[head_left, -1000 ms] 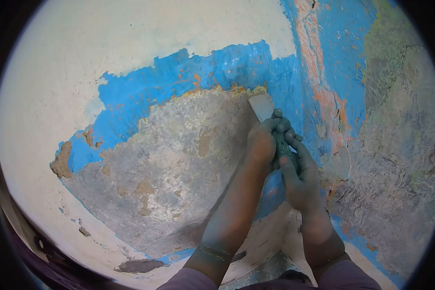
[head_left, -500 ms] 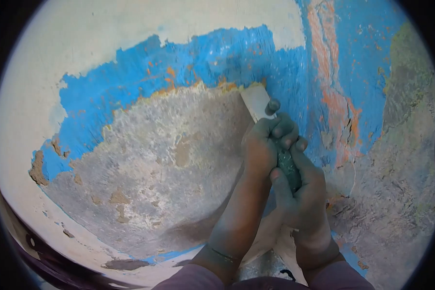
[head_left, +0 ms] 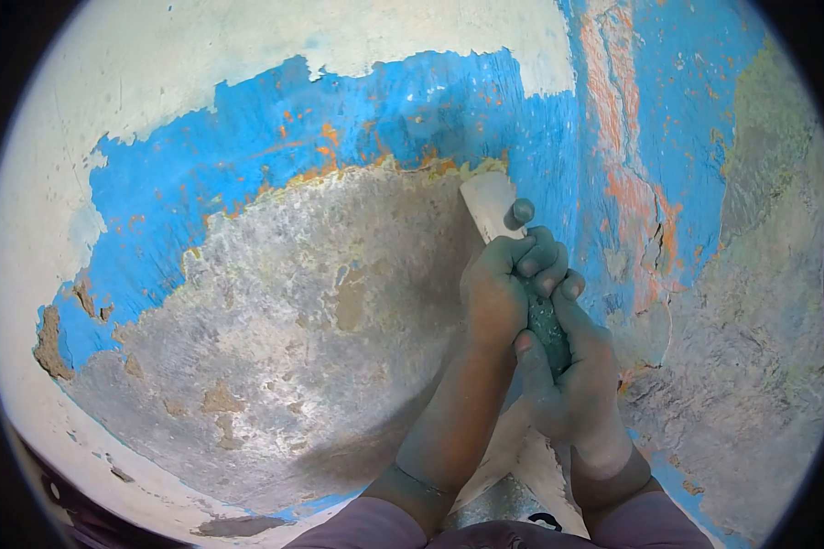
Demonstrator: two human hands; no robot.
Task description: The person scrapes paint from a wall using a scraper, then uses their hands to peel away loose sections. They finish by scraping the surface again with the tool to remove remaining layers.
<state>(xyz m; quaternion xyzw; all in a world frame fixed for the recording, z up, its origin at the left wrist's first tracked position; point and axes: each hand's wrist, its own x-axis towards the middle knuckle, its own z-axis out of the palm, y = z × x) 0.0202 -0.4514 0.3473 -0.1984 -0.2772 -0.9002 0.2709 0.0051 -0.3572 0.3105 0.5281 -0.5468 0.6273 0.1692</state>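
Both hands grip one scraper (head_left: 491,203) with a flat pale blade and a dark, dusty handle. My left hand (head_left: 499,284) wraps round the upper handle near the blade, a finger of a hand sticking up beside it. Lower down, my right hand (head_left: 572,375) is closed round the handle's butt, its thumb lying along it. The blade points up and left at the wall, close under the ragged lower edge of the blue paint (head_left: 421,110). Bare grey plaster (head_left: 311,293) spreads to the left of the blade. Whether the blade's edge touches the wall I cannot tell.
White paint (head_left: 183,55) borders the blue layer above and left. To the right runs a cracked strip with orange-pink patches (head_left: 627,174), with rough grey wall (head_left: 742,403) beyond. A chipped brown spot (head_left: 53,343) marks the far left.
The scraper and both hands have slid slightly down, leaving a small gap below the blue paint's edge. My view has shifted a little. Both hands keep their grip.
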